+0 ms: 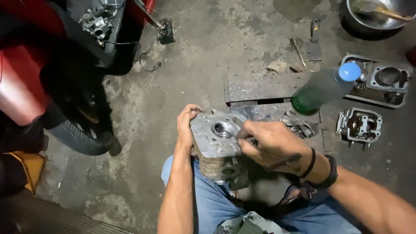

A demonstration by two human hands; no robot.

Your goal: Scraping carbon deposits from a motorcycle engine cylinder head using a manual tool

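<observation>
My left hand (186,125) grips the left edge of a grey metal cylinder head (216,145) that rests on my knee, its flat face turned up with a round port in the middle. My right hand (266,143) presses on the head's right side and is shut on a thin dark tool (281,162) whose tip touches the face near the port. A black band sits on my right wrist. Both hands touch the head.
A green plastic bottle (323,89) with a blue cap stands on a wooden block (260,89). An engine cylinder (383,80) and another small engine part (359,125) lie at right. Motorcycle wheel (78,136) at left, metal bowl (375,15) top right, a rag (299,125).
</observation>
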